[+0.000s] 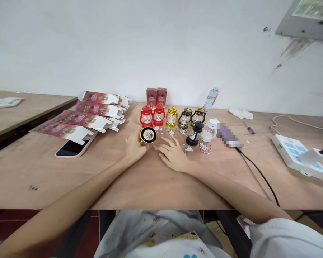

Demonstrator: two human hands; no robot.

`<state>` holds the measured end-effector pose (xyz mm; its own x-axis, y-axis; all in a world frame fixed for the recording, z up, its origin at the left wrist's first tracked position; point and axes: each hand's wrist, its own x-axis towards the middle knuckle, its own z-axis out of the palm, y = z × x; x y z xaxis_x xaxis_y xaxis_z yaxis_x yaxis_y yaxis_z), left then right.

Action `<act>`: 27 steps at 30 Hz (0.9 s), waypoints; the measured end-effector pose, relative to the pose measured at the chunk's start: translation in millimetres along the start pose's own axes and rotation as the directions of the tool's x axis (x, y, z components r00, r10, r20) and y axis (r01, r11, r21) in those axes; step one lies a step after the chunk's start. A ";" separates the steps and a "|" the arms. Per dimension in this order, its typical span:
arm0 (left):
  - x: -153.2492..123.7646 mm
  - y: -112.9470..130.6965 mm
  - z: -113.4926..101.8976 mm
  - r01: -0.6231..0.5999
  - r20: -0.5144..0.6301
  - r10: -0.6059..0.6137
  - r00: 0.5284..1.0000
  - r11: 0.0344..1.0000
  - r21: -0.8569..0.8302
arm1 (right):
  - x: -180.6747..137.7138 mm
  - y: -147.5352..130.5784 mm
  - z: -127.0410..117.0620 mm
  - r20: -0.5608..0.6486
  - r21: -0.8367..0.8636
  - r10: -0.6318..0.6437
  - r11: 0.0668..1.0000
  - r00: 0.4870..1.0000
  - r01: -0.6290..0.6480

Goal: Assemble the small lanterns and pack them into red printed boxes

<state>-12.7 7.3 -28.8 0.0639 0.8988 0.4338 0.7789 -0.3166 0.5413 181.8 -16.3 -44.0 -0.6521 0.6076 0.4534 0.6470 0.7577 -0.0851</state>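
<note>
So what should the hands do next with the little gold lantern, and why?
Probably the right hand should pick up one of the small loose pieces beside it. The left hand holds the gold lantern tipped on its side, base toward the camera, while the right hand lies flat and empty on the table.

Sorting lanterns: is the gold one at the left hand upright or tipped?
Tipped: the gold lantern lies sideways in the left hand, its round base facing the camera; the red lanterns behind stand upright.
</note>
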 end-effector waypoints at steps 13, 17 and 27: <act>-5.3 7.5 -2.7 -0.048 0.022 0.048 0.999 0.999 0.003 | -1.4 1.5 5.4 -0.095 -0.059 -0.035 0.998 0.995 0.030; -5.1 5.5 -1.5 -0.059 0.025 0.059 0.998 0.998 0.003 | -4.0 -0.7 1.3 -0.290 0.131 -0.057 0.986 0.955 0.099; -7.1 3.8 -2.0 -0.123 0.074 0.118 0.990 0.990 0.072 | 3.6 0.4 2.9 -0.240 0.896 0.626 0.437 0.742 -0.079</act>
<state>-11.4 -0.9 -28.4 0.2012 0.8754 0.4395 0.8082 -0.4019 0.4304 178.6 -13.1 -44.9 0.0161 0.8682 0.4959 -0.0196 0.4962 -0.8680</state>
